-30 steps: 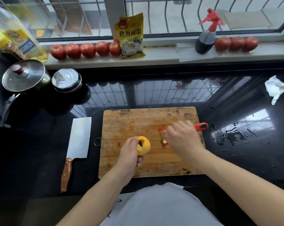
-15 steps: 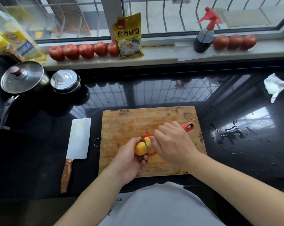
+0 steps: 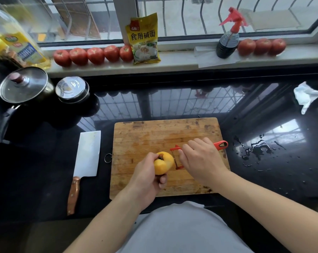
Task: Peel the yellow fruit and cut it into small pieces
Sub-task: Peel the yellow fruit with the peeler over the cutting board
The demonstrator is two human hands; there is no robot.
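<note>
Head view: my left hand (image 3: 147,177) is gripping the yellow fruit (image 3: 163,163) over the cutting board (image 3: 154,136); my right hand (image 3: 202,159) is clasping the peeler (image 3: 177,157). Peeled flesh is probably getting slippery and soft, so I am holding by the ends.

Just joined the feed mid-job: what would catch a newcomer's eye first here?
The round yellow fruit, gripped by the left hand over the worn wooden cutting board, with the right hand holding the red-handled peeler beside it. A broad steel cleaver lies left of the board.
</note>
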